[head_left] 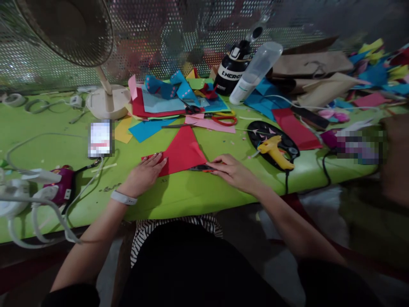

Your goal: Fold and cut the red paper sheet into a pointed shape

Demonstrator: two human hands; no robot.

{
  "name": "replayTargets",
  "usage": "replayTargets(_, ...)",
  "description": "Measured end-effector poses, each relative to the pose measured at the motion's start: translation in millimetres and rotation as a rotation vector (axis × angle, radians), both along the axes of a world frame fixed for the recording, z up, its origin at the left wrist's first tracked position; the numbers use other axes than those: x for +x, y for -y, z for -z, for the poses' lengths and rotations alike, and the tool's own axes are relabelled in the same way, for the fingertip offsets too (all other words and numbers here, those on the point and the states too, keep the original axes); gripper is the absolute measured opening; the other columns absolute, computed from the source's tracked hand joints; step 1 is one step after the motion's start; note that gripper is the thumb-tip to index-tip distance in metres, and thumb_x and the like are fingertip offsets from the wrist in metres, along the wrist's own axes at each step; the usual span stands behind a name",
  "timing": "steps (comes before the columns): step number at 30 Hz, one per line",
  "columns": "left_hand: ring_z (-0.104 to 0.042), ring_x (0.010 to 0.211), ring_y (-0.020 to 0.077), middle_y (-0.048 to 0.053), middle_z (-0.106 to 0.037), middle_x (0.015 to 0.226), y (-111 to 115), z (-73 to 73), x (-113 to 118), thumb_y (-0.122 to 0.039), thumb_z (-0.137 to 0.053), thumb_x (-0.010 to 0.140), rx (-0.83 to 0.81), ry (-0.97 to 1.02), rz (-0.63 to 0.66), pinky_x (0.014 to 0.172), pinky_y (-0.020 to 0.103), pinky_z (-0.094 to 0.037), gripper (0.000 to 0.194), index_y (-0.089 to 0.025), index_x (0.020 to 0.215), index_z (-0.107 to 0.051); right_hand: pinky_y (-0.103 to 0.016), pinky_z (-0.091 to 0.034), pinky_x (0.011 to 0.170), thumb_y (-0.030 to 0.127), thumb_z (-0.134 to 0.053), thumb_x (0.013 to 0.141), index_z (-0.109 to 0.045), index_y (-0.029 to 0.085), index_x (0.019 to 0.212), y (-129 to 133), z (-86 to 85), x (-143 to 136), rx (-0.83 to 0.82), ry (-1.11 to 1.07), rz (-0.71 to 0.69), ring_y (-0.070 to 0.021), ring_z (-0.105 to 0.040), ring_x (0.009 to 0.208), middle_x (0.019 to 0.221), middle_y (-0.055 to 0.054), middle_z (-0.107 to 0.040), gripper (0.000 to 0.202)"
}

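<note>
A sheet of red paper (180, 153), drawn up to a peak at its far side, lies on the green table in front of me. My left hand (143, 172) is spread flat on its left end, with fingers stretched out. At the paper's near right corner, my right hand (231, 172) pinches a pointed dark tool with orange on its handle (200, 168). The tool's tip points left along the near edge of the paper. My fingers cover most of the handle, so I cannot tell its exact kind.
Red-handled scissors (225, 121) lie beyond the paper. A yellow glue gun (276, 152) rests on a black palette (252, 128) to the right. A fan (108, 100), phone (100, 140) and purple power strip (60, 185) with cables stand left. Bottles (234, 68) stand at the back.
</note>
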State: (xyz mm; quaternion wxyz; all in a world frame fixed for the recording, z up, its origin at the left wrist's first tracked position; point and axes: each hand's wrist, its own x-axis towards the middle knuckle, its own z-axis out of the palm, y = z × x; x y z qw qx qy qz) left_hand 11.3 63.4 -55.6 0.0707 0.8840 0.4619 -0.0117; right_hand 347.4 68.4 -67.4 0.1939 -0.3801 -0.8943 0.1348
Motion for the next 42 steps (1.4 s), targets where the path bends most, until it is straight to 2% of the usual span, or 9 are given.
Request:
replayTargets(7,-0.034,0.141,0.0259,0.016,-0.035,0.153,1,-2.1,0,-0.018,-0.031,0.099,0.002,-0.012,-0.009,0.115,0.044,-0.033,0.047,-0.012,0.145,-0.040,-0.044,-0.053,0.084,0.021,-0.050,0.095,-0.063,0.022,0.124,1,0.8,-9,0.020,-0.010,-0.005,-0.0250,-0.057,0.098,0.104,-0.012,-0.060,0.033)
replayTargets(23,-0.032,0.143,0.0230,0.013,-0.033,0.155,2,-2.5,1,-0.018,-0.030,0.099,-0.001,-0.036,-0.021,0.116,0.041,-0.030,0.048,-0.014,0.147,-0.037,-0.043,-0.054,0.084,0.020,-0.050,0.095,-0.060,0.026,0.129,11,-2.6,-23,-0.015,-0.071,-0.046,-0.0237,-0.058,0.099,0.106,-0.010,-0.061,0.036)
replayTargets(28,-0.034,0.141,0.0212,0.012,-0.035,0.154,1,-4.1,1,-0.020,-0.029,0.100,0.005,-0.019,-0.021,0.116,0.040,-0.031,0.047,-0.015,0.146,-0.038,-0.044,-0.053,0.087,0.020,-0.052,0.094,-0.062,0.020,0.127,15,-2.3,-30,0.010,-0.060,-0.033,-0.0251,-0.057,0.102,0.107,-0.013,-0.061,0.035)
replayTargets(37,-0.038,0.139,0.0160,0.007,-0.040,0.152,0,-8.0,2,-0.008,-0.029,0.094,-0.034,0.021,-0.067,0.115,0.035,-0.033,0.055,-0.015,0.148,-0.034,-0.046,-0.053,0.086,0.021,-0.051,0.095,-0.060,0.025,0.128,16,0.3,-41,0.002,-0.069,-0.037,-0.0251,-0.058,0.101,0.107,-0.011,-0.062,0.035)
replayTargets(42,-0.039,0.139,0.0153,0.006,-0.039,0.152,-1,-7.0,1,-0.007,-0.029,0.093,-0.046,0.031,-0.081,0.114,0.034,-0.034,0.056,-0.017,0.149,-0.032,-0.045,-0.054,0.084,0.020,-0.049,0.095,-0.060,0.025,0.128,17,1.9,-46,-0.005,-0.077,-0.066,-0.0243,-0.058,0.099,0.106,-0.011,-0.063,0.035)
